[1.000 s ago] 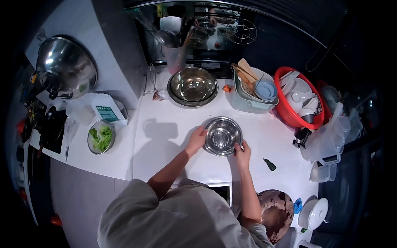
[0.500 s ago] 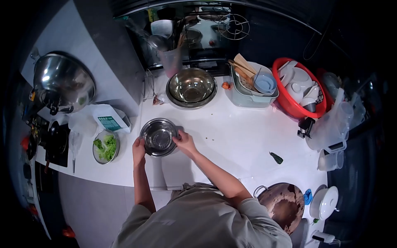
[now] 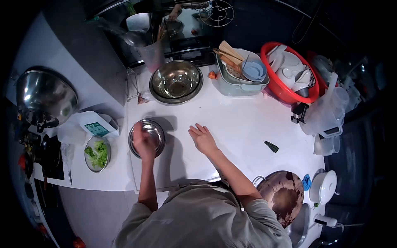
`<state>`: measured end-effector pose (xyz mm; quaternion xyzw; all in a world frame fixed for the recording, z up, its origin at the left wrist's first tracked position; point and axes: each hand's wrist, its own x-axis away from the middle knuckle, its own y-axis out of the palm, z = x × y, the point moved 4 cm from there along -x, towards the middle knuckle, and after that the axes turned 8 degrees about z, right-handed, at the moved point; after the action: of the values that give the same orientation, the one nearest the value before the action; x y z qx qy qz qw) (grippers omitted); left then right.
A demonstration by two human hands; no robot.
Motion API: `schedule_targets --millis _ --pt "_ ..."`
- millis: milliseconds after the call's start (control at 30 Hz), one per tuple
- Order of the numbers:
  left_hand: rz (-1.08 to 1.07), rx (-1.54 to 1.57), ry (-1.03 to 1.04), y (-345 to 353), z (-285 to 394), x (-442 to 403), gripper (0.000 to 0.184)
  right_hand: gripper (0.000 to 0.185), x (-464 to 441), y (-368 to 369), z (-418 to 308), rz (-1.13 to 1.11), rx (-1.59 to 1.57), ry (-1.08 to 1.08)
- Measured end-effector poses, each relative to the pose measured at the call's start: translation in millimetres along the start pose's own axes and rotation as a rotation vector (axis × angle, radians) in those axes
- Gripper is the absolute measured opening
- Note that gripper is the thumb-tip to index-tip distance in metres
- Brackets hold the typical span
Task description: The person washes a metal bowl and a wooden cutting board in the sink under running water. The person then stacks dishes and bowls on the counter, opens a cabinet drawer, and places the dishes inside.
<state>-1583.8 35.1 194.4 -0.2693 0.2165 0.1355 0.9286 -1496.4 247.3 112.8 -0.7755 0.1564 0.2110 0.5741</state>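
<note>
A small stainless steel bowl (image 3: 156,133) stands on the white counter at the left front. My left hand (image 3: 143,141) is over the bowl's left half, smeared by motion, so its fingers do not show clearly. Whether it touches the bowl I cannot tell. To the right of the bowl, my right hand (image 3: 203,139) is at the counter with its fingers stretched out and nothing held. Just behind stand nested larger metal bowls (image 3: 177,84). A glass bowl of lettuce (image 3: 98,154) sits to the left.
At the back are a pale green basin (image 3: 240,88) with utensils and a red basin (image 3: 281,89) of white dishes. A dark green vegetable piece (image 3: 271,146) lies on the right. A worn wok (image 3: 282,196) and a white lidded pot (image 3: 324,187) stand at the front right.
My right hand has let go of the small bowl and moved right, opening. My left hand has shifted from the bowl's rim to over it. The view has shifted somewhat.
</note>
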Motion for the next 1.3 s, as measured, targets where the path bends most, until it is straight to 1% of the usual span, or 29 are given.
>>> schedule_targets --millis 33,67,133,200,300,333,400,433,500,533,633,667,733,800,833,900,933,967,1000,1067,1100,1200,1267,1300 --pt "-0.049 -0.009 0.186 25.5 -1.6 5.2 0.031 0.028 4.8 -2.4 3.9 0.002 -0.010 -0.006" --pt "-0.264 0.076 0.020 47.6 13.9 9.2 0.030 0.027 9.7 -3.4 7.3 0.004 -0.020 -0.013" --pt "-0.266 0.273 0.287 96.8 29.9 26.3 0.029 0.027 18.7 -7.5 10.7 0.010 -0.039 -0.013" --pt "-0.416 0.248 0.415 152.3 25.8 40.2 0.028 0.030 28.6 -13.2 14.1 0.016 -0.049 0.010" --pt "-0.492 0.148 0.550 207.2 34.5 49.2 0.029 0.027 36.3 -14.9 17.2 0.066 0.014 0.002" --pt "-0.481 0.060 0.633 222.9 31.8 51.4 0.030 0.023 32.9 -15.4 17.9 0.084 -0.010 0.001" --pt "-0.549 0.137 0.444 255.9 8.1 55.2 0.033 0.017 23.8 -6.0 21.1 -0.014 -0.074 0.089" --pt "-0.558 -0.059 0.542 259.4 14.8 51.9 0.032 0.014 20.6 1.9 24.5 -0.056 -0.110 0.132" --pt "-0.538 0.034 0.529 255.9 18.7 46.1 0.028 0.012 24.2 23.4 33.6 0.014 -0.167 0.275" --pt "-0.495 0.054 0.540 257.3 18.5 44.4 0.024 0.011 26.4 32.8 36.9 0.049 -0.204 0.340" --pt "-0.566 0.029 0.491 260.6 17.7 37.0 0.022 0.010 28.0 45.9 42.0 0.028 -0.220 0.430" --pt "-0.569 0.052 0.523 258.4 21.9 35.2 0.020 0.011 30.6 42.9 42.8 0.006 -0.174 0.381" --pt "-0.582 0.077 0.482 254.5 27.9 37.0 0.018 0.014 27.7 12.6 35.1 -0.038 -0.073 0.288" --pt "-0.582 0.129 0.477 250.1 41.8 49.5 0.015 0.015 40.5 -30.0 39.4 0.113 -0.161 0.399" --pt "-0.631 0.186 0.453 247.9 54.5 61.2 0.015 0.015 54.3 -51.3 43.4 0.193 -0.203 0.457" --pt "-0.741 0.296 0.396 245.1 82.9 97.9 0.017 0.011 95.7 -110.8 49.3 0.395 -0.147 0.634" --pt "-0.847 0.389 0.365 246.8 98.9 122.1 0.021 0.010 120.1 -149.4 46.2 0.503 -0.109 0.742" --pt "-0.941 0.440 0.336 244.3 118.8 147.9 0.021 0.010 150.6 -181.6 45.7 0.603 -0.020 0.845" --pt "-1.039 0.490 0.305 238.9 142.7 174.7 0.021 0.009 190.3 -204.8 48.6 0.697 -0.025 1.051" --pt "-1.210 0.596 0.273 225.8 186.8 230.1 0.021 0.007 261.3 -269.5 30.2 0.797 0.280 1.115" --pt "-1.278 0.649 0.267 216.6 205.2 257.7 0.021 0.006 292.7 -299.1 12.7 0.890 0.331 1.220" --pt "-1.515 0.776 0.238 184.9 246.7 334.9 0.021 0.009 391.4 -353.0 -36.4 1.013 0.524 1.439" --pt "-1.651 0.838 0.235 158.2 269.7 377.1 0.021 0.010 454.3 -368.1 -64.4 1.121 0.556 1.546" --pt "-1.705 0.864 0.242 143.4 280.7 396.1 0.021 0.010 465.0 -380.5 -82.5 1.141 0.625 1.599"
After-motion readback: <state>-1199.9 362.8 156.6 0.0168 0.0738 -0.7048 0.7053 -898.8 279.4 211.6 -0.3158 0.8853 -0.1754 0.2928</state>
